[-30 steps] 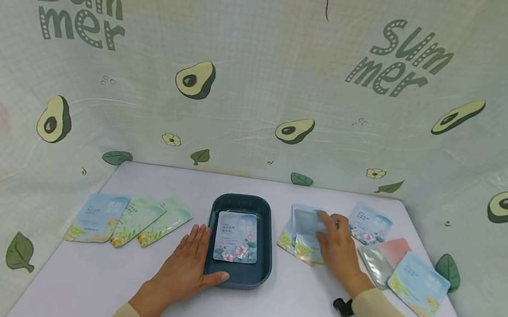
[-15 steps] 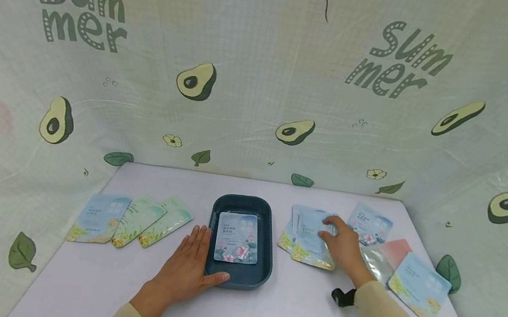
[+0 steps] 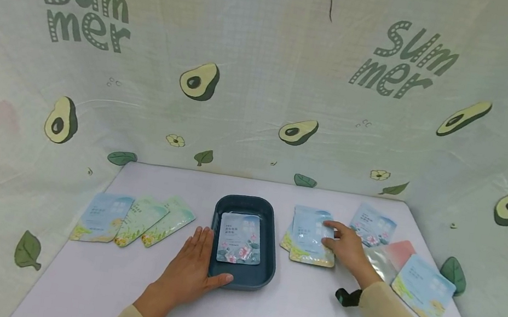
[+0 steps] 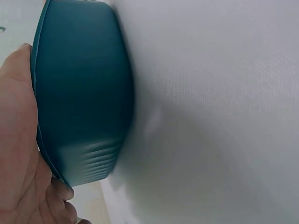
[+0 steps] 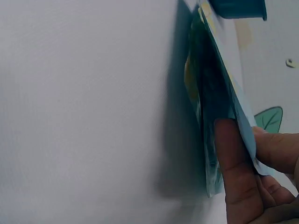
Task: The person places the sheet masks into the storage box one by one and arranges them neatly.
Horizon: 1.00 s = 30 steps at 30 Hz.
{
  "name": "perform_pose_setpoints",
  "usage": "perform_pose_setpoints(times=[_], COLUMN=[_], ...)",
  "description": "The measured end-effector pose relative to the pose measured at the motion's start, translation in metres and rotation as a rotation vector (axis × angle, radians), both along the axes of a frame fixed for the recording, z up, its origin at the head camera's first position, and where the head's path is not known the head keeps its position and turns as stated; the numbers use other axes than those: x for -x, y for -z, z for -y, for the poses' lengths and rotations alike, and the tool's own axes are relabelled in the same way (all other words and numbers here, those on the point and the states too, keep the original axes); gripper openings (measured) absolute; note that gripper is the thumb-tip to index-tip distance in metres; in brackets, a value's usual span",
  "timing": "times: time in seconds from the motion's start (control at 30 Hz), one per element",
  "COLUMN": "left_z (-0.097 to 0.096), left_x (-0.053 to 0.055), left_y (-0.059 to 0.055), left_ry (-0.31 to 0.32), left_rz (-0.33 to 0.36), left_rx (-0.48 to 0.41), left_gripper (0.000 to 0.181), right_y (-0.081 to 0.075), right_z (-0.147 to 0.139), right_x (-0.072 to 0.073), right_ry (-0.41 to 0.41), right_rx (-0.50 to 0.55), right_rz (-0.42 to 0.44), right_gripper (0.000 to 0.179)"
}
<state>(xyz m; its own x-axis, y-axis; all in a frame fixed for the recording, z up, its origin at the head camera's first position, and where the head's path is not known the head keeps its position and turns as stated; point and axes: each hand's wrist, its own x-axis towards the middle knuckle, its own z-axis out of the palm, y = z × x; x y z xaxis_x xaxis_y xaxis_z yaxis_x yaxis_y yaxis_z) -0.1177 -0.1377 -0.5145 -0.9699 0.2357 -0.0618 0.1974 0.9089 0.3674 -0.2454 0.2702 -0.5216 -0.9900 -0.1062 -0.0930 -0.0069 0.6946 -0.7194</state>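
My left hand [image 3: 186, 272] rests on the left side of a dark blue-green tray [image 3: 268, 249], fingers straight, thumb over its near rim. In the left wrist view, that hand [image 4: 18, 140] lies along the tray's rim. A flowered sachet [image 3: 240, 238] lies flat in the tray. To its right, my right hand [image 3: 351, 252] pinches the right edge of a light-blue sachet [image 3: 312, 237]. The right wrist view shows the thumb above and a finger beneath this sachet, raised at that edge over another packet [image 5: 212, 172]. In the head view it largely covers the packets under it.
A blue sachet [image 3: 102, 217] and two green ones [image 3: 139, 222] [image 3: 170, 223] lie fanned at the left. On the right lie a flowered sachet [image 3: 373, 224], a silver-and-pink packet [image 3: 382, 262] and a blue sachet [image 3: 423, 289]. A printed cloth [image 3: 252, 42] hangs behind the table.
The light-blue sachet under my right hand has shifted slightly left and now overlaps more of the packets beneath. My left hand has stayed on the tray.
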Motion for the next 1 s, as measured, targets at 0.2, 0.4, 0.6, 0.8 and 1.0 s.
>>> perform_pose_setpoints(times=[0.2,0.4,0.6,0.8,1.0], left_z=[-0.002,-0.001,0.003,0.004,0.003], left_x=[-0.001,-0.001,0.0,0.002,0.002], left_y=[-0.001,-0.001,-0.003,-0.003,-0.001], left_ry=[-0.004,-0.002,0.021,0.024,0.018], left_rz=[-0.021,-0.022,-0.01,-0.003,-0.014], left_rx=[0.02,0.026,0.046,0.047,0.044], left_gripper=[0.121,0.121,0.122,0.124,0.125], right_y=[-0.008,-0.019,-0.033,-0.055,-0.069], right_z=[0.002,0.007,0.014,0.031,0.058], right_x=[-0.001,0.0,-0.001,-0.002,-0.004], right_ry=[0.017,0.033,0.027,0.027,-0.014], right_rx=[0.156,0.251,0.303,0.35,0.393], right_rz=[0.043,0.044,0.026,0.034,0.033], right_gripper=[0.054,0.053,0.053,0.052,0.053])
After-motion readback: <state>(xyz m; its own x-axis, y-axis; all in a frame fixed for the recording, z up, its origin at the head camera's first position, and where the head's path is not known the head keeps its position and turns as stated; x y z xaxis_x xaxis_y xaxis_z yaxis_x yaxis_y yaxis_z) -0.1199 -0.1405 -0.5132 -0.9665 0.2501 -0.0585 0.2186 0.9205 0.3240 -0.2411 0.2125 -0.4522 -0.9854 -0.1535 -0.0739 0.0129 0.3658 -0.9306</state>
